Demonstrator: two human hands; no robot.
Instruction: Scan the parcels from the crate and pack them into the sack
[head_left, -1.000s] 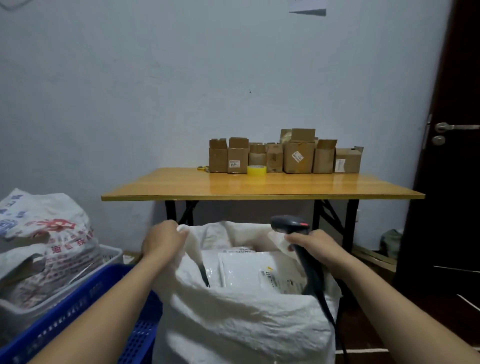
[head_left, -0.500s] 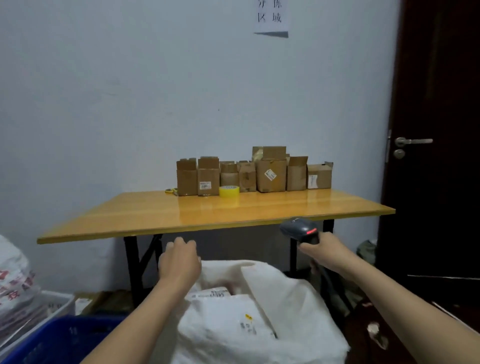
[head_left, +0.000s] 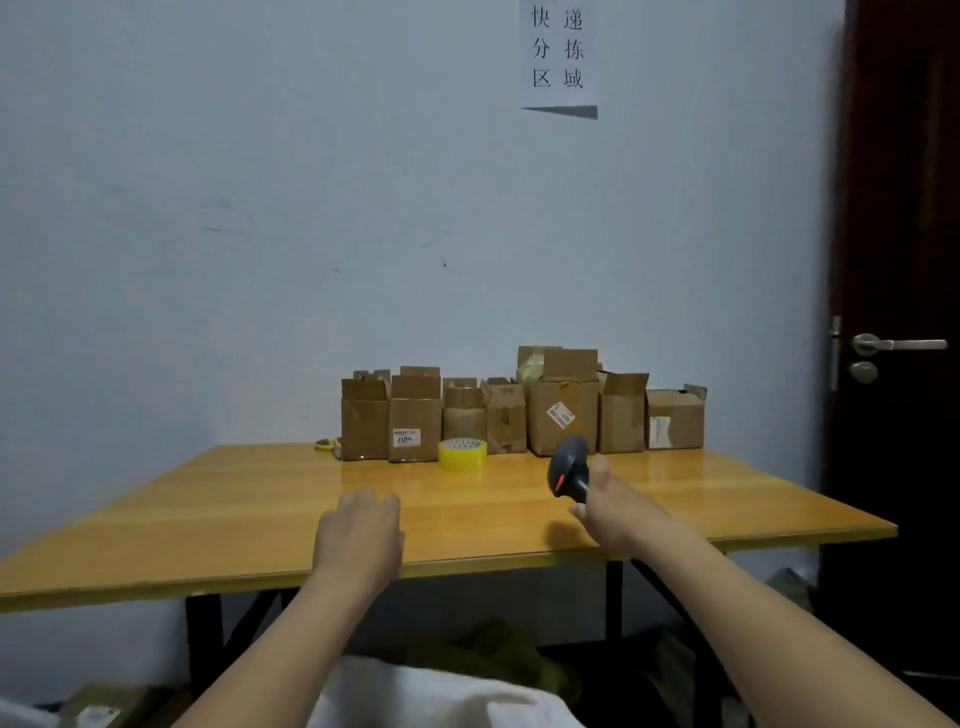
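**Inspector:** The surface (head_left: 156, 545), from its left.

**Clerk:** Yellow-handled scissors (head_left: 327, 443) lie at the far edge. They are just beside the leftmost of a row of brown cardboard boxes (head_left: 519, 415), which runs along that edge to right of centre. A yellow tape roll (head_left: 462, 454) stands just in front of the row.

**Inspector:** Left hand?

**Clerk:** The left hand (head_left: 358, 540) is back-up over the near edge, left of centre. Its fingers are loosely curled and it holds nothing. I cannot tell whether it touches the surface.

**Inspector:** The sack?

**Clerk:** Only the white top of the sack (head_left: 441, 696) shows, below the near edge and between the two forearms. Its contents are hidden.

**Inspector:** Right hand?

**Clerk:** The right hand (head_left: 610, 512) is wrapped round the handle of a dark scanner (head_left: 569, 462), above the surface right of centre. The scanner's head is raised and shows a red light. It is near the boxes but apart from them.

**Inspector:** Further right?

**Clerk:** A dark door (head_left: 898, 208) with a metal lever handle (head_left: 901, 344) stands beyond the right edge.
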